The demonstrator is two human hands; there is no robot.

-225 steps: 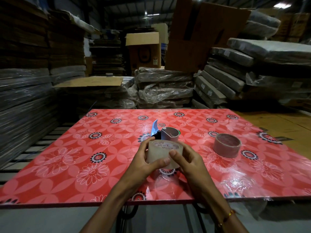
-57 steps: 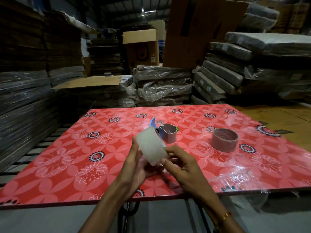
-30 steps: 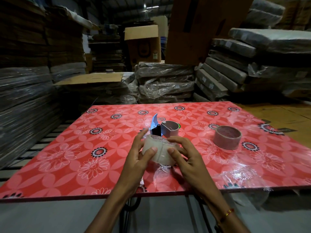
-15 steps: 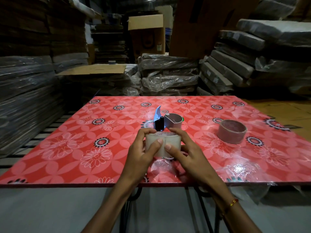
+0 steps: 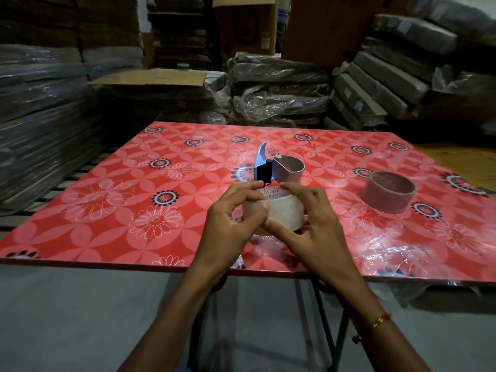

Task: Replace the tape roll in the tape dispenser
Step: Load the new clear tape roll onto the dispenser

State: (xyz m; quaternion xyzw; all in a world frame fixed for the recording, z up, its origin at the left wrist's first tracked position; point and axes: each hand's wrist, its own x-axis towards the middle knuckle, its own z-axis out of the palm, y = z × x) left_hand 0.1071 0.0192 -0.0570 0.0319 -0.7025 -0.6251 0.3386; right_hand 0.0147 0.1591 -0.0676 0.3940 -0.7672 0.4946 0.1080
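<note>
Both hands (image 5: pixel 271 224) around tape roll (image 5: pixel 281 212), near table (image 5: pixel 80 232) edge.

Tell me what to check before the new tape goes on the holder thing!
1. Both hands hold the new tape roll: ok, left hand and right hand grip its sides.
2. Tape dispenser has no roll on it: ok, its curved holder looks bare.
3. Dispenser within easy reach: ok, it sits just beyond the roll on the table.
4. Empty cardboard core out of the way: ok, it lies apart, to the right.
5. Loose tape end found: cannot tell, fingers cover the roll.
6. Blade side facing away from fingers: cannot tell.
</note>
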